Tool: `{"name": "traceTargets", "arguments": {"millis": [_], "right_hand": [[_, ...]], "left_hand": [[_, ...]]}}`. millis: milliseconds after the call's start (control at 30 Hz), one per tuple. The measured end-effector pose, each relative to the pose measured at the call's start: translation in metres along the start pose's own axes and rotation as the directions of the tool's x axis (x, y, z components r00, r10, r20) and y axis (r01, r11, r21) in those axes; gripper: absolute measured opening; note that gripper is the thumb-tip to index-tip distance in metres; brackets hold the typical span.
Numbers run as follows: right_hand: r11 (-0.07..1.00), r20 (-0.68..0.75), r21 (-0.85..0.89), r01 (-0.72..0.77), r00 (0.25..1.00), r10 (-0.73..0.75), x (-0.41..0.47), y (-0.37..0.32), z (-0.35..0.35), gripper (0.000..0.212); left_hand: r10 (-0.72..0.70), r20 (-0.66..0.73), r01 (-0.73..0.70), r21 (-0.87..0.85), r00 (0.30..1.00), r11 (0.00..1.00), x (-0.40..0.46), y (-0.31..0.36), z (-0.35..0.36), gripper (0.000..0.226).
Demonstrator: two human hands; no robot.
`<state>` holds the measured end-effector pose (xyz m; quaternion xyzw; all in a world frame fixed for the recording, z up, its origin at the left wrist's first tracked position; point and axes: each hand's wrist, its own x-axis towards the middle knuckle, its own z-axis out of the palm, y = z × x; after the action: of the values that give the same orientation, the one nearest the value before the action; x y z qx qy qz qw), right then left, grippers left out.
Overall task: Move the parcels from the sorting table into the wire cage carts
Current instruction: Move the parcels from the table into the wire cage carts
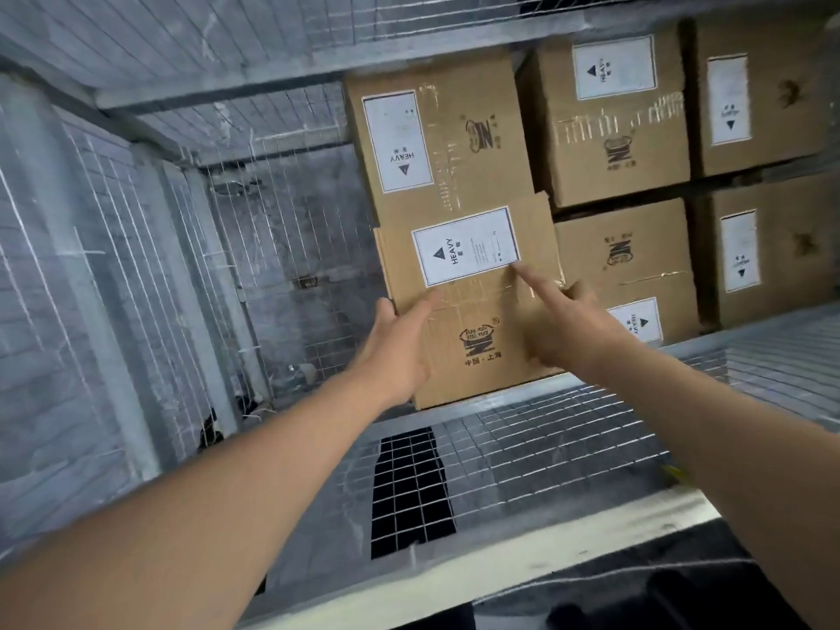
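Both hands are flat against one cardboard parcel [472,306] at arm's reach inside the wire cage cart [545,429]. The left hand [397,345] lies along the parcel's left edge with straight fingers, thumb hooked over the side; the right hand [563,320] presses the facing panel, forefinger stretched toward the white "HEAVY" label [466,252], the other fingers wrapping the right edge. So the grip is wide and pressing rather than closed round anything. The parcel sits on the cart's mesh shelf, straight ahead of both hands and about equally near to each, its long axis running away from the person toward the back. It touches the carton stacked behind it [436,134] and stands just beside the right-hand stack of cartons [622,261]. Judging by this, the parcel is nearly seated; a last push straight back should set it flush, with the open bay to its left unfilled.
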<state>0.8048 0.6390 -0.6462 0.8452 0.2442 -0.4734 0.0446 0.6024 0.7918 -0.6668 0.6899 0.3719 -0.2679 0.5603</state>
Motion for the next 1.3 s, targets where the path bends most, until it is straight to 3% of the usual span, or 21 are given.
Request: {"name": "traceTargets", "arguments": {"millis": [167,267,633,833,900,967,1033,1133,1300], "right_hand": [[0.99,0.043,-0.132,-0.039,0.998,0.045,0.027,0.006,0.018,0.112],[0.973,0.08,-0.229,-0.001,0.997,0.02,0.045,0.014,0.026,0.129],[0.958,0.256,-0.282,0.05,0.966,0.025,0.045,0.021,0.024,0.118],[0.949,0.232,-0.313,0.034,0.972,0.041,0.047,0.009,0.026,0.091],[0.938,0.097,-0.343,0.058,0.995,-0.026,0.05,0.003,0.025,0.066],[0.913,-0.062,-0.386,0.136,0.983,-0.172,0.051,-0.003,0.024,0.04],[0.909,-0.052,-0.359,0.211,0.968,-0.245,0.053,-0.006,0.028,0.058],[0.929,0.092,-0.307,0.209,0.977,-0.19,0.054,-0.008,0.035,0.089],[0.936,0.09,-0.284,0.206,0.978,-0.188,0.048,-0.015,0.028,0.085]], "left_hand": [[-0.06,0.069,0.064,-0.055,0.996,0.996,0.029,0.004,0.013,0.108],[-0.084,0.063,0.089,-0.076,0.994,0.993,0.04,-0.003,0.022,0.104],[-0.117,0.013,0.118,-0.01,0.993,0.993,0.038,-0.012,0.037,0.092],[-0.115,0.113,0.084,0.251,0.987,0.964,0.029,-0.021,0.035,0.098],[-0.053,0.007,0.044,0.454,0.999,0.89,0.031,-0.017,0.034,0.099],[0.12,-0.08,-0.043,0.631,0.99,0.775,0.036,-0.012,0.033,0.086],[0.227,-0.088,-0.102,0.7,0.97,0.707,0.045,-0.009,0.029,0.071],[0.199,-0.026,-0.12,0.716,0.98,0.688,0.056,-0.008,0.024,0.079],[0.214,0.008,-0.147,0.751,0.977,0.644,0.056,0.001,0.014,0.081]]}}
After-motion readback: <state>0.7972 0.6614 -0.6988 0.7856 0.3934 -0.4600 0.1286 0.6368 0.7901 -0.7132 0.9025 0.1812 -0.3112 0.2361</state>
